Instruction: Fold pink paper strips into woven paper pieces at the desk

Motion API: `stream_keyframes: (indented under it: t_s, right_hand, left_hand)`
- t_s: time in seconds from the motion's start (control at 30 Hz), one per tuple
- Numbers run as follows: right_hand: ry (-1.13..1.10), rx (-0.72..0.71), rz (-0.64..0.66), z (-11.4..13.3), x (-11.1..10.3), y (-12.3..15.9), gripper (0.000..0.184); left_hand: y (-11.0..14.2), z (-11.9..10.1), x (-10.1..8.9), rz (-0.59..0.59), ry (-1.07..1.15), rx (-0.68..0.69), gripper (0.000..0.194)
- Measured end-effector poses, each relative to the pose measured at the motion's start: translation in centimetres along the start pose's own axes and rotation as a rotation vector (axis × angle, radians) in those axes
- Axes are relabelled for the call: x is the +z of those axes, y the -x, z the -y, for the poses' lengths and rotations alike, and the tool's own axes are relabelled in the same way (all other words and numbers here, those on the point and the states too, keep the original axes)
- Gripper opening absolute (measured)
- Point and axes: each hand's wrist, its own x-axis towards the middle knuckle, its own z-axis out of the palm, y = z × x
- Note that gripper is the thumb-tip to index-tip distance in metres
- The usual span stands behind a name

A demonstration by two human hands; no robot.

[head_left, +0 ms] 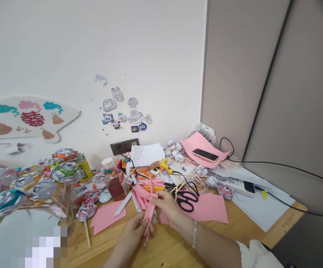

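While the left hand [136,227] grips the lower end of a pink paper strip [150,211] at six o'clock in view, the right hand [164,205] pinches it higher; black-handled scissors [184,200] lie at two o'clock from it, a pink sheet [109,216] at nine.

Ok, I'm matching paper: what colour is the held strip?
The strip is pink; head view.

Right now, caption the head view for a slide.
Left hand and right hand hold a pink paper strip above a cluttered wooden table.
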Motion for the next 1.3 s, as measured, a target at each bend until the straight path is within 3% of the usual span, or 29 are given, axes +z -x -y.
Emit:
stream_keyframes:
  t_s: [0.23, 0.4, 0.5, 0.67, 0.83, 0.97, 1.13, 1.3]
  right_hand:
    - [0.027, 0.070, 0.043, 0.4, -0.1, 0.1, 0.032]
    - [0.241, 0.127, 0.192, -0.2, -1.0, -0.2, 0.031]
    - [0.325, 0.118, 0.169, -0.4, -1.2, -0.3, 0.026]
    - [0.287, 0.156, 0.182, 0.1, -1.1, -0.1, 0.021]
    - [0.349, 0.089, 0.112, 0.2, -1.2, -0.4, 0.015]
    - [0.421, 0.062, 0.068, 0.2, -1.4, -0.8, 0.013]
    - [0.363, 0.082, 0.054, 0.2, -1.2, -0.5, 0.016]
    - [0.244, 0.161, 0.216, 0.8, -1.4, -0.4, 0.028]
  left_hand:
    - [0.5, -0.5, 0.7, -0.110, -0.011, 0.058, 0.035]
    - [0.2, -0.4, 0.5, -0.112, -0.029, 0.047, 0.036]
    - [0.0, -0.2, 0.3, -0.106, -0.029, 0.037, 0.033]
    - [0.1, -0.8, -0.4, 0.022, -0.056, 0.012, 0.024]
    - [0.1, -1.5, -1.2, 0.199, 0.021, -0.006, 0.033]
    - [0.1, -1.7, -1.4, 0.261, 0.053, 0.013, 0.036]
    - [-0.1, -1.2, -1.2, 0.173, 0.109, -0.114, 0.034]
    - [0.1, -1.3, -1.2, 0.100, 0.058, -0.171, 0.030]
